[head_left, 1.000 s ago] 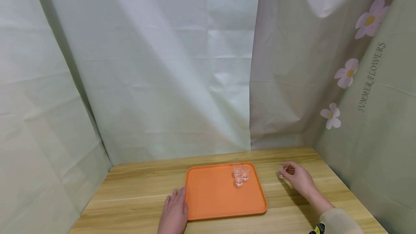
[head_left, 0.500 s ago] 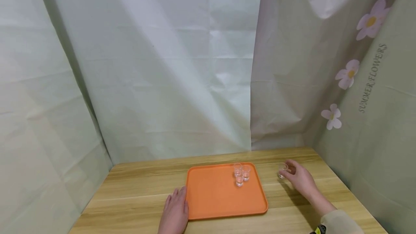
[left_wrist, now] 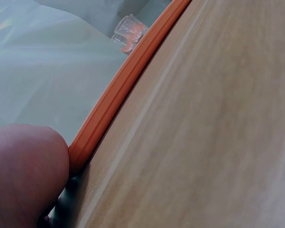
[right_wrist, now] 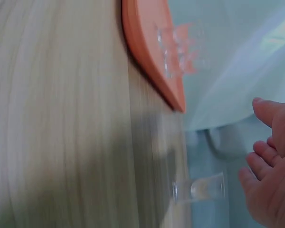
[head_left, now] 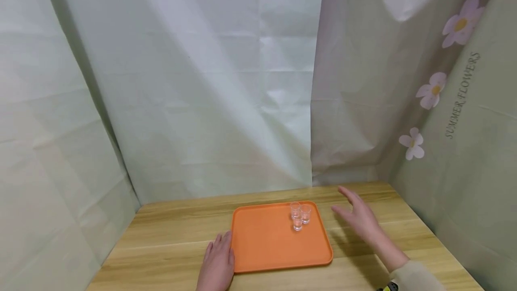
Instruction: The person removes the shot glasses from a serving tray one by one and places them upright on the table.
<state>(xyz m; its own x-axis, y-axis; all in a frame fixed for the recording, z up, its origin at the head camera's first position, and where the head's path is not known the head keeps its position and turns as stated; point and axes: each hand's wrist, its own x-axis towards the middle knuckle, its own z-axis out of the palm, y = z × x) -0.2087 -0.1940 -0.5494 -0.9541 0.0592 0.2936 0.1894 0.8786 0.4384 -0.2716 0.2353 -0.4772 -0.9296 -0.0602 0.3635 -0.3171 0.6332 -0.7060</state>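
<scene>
My left hand (head_left: pixel 216 262) lies flat with straight fingers along the left edge of an orange tray (head_left: pixel 266 244), its fingertips at the rim. Three small clear shot glasses (head_left: pixel 297 224) stand close together in the tray's back right part. Over the table to the right of the tray, my right hand (head_left: pixel 361 218) is spread, thumb and fingers apart, holding nothing. Another clear shot glass (right_wrist: pixel 199 188) stands upright on the table near that hand in the right wrist view; in the head view the hand hides it.
A wooden table (head_left: pixel 169 232) carries the tray. Pale fabric sheets (head_left: pixel 210 102) hang behind it and at both sides, with printed flowers (head_left: pixel 412 144) on the right one. Table surface extends on both sides of the tray.
My right hand has let go of the fourth-off shot glass beside the tray, spread its fingers and risen slightly leftward. The left hand and tray have stayed put.
</scene>
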